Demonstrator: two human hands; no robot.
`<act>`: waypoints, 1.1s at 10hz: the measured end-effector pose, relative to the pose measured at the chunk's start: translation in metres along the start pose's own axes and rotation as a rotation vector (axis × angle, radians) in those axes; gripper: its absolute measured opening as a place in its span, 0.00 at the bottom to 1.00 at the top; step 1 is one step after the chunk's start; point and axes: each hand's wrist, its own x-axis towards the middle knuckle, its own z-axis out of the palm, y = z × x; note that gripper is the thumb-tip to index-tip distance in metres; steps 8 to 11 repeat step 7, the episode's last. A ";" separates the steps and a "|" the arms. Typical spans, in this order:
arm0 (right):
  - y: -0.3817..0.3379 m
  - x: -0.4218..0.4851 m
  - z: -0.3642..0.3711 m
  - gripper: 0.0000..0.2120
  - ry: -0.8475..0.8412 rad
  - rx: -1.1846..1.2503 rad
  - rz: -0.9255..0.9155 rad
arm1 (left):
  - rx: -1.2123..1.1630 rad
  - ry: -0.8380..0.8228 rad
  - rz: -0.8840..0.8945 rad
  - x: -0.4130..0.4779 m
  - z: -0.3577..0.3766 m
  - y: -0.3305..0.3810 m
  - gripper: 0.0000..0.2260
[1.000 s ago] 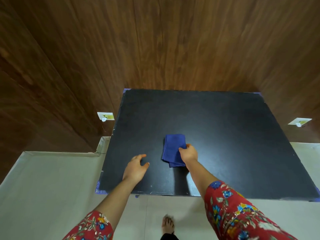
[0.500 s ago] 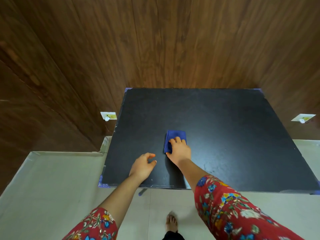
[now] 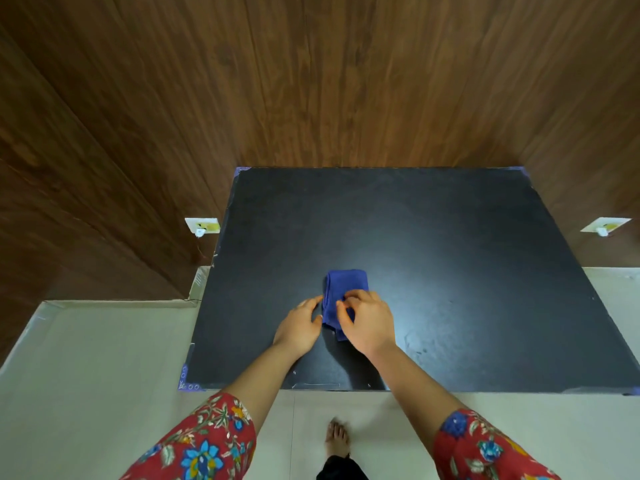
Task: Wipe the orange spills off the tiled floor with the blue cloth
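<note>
A folded blue cloth (image 3: pixel 343 285) lies on a black table top (image 3: pixel 433 258), near its front middle. My right hand (image 3: pixel 369 320) rests on the cloth's near end, thumb and fingers pinching the fabric. My left hand (image 3: pixel 299 325) is at the cloth's left edge, fingertips touching it. No orange spills show on the beige tiled floor (image 3: pixel 104 368) in this view.
Wood-panelled walls (image 3: pixel 311 81) close in behind and on the left of the table. Two white wall sockets, one at the left (image 3: pixel 202 226) and one at the right (image 3: pixel 604 225), flank the table. My bare foot (image 3: pixel 337 439) stands on the tiles just below the table's front edge.
My left hand has moved right from the bare table top to the cloth's left edge. My right hand went from pressing flat on the cloth to pinching it.
</note>
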 end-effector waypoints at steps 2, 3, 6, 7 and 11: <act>0.023 0.025 0.006 0.34 -0.441 -0.157 -0.134 | -0.019 -0.056 0.009 0.013 0.010 0.012 0.28; 0.031 0.021 0.014 0.38 -0.470 -0.210 -0.195 | -0.011 0.005 0.012 0.016 0.012 0.014 0.25; 0.002 0.032 0.007 0.37 -0.487 -0.230 -0.062 | -0.077 0.121 -0.046 -0.007 -0.001 -0.002 0.21; -0.014 0.017 -0.009 0.34 -0.373 -0.032 0.038 | -0.121 0.230 -0.029 -0.032 -0.010 -0.001 0.18; -0.014 0.017 -0.009 0.34 -0.373 -0.032 0.038 | -0.121 0.230 -0.029 -0.032 -0.010 -0.001 0.18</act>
